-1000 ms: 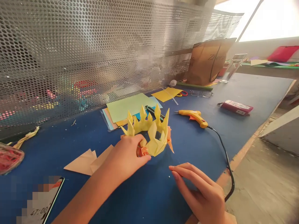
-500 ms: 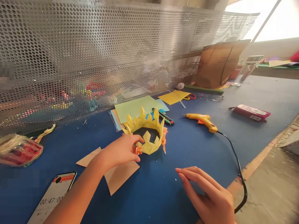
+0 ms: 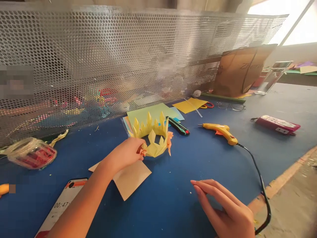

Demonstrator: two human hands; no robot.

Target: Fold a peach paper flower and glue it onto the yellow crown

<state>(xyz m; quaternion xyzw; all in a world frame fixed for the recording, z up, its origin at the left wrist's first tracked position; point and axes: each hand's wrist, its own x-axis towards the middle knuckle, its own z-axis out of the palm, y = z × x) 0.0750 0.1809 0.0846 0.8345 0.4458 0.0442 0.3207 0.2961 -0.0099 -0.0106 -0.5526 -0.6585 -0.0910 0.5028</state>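
Observation:
A yellow folded-paper crown (image 3: 155, 149) with pointed tips stands on the blue table, an orange paper flower on each side. My left hand (image 3: 128, 150) pinches the crown's left side by the orange flower (image 3: 143, 152). Under that wrist lie sheets of tan paper (image 3: 132, 180). My right hand (image 3: 223, 205) hovers over the table at the lower right, thumb and forefinger tips pressed together; whether anything small is between them is hidden. A yellow glue gun (image 3: 221, 130) lies beyond it, its black cord running down the right.
Behind the crown are a green sheet (image 3: 148, 112), a cutter (image 3: 178, 126) and yellow paper (image 3: 190, 105). A phone (image 3: 61, 205) and a jar (image 3: 33, 153) are at left. A maroon pouch (image 3: 277, 125), eyeglasses (image 3: 231, 106) and a cardboard bag (image 3: 244, 71) stand or lie at right.
My left fingers have closed on the crown's side by the flower, and the crown has shifted slightly up and left. My right hand keeps its pinched pose. The camera view has shifted a little.

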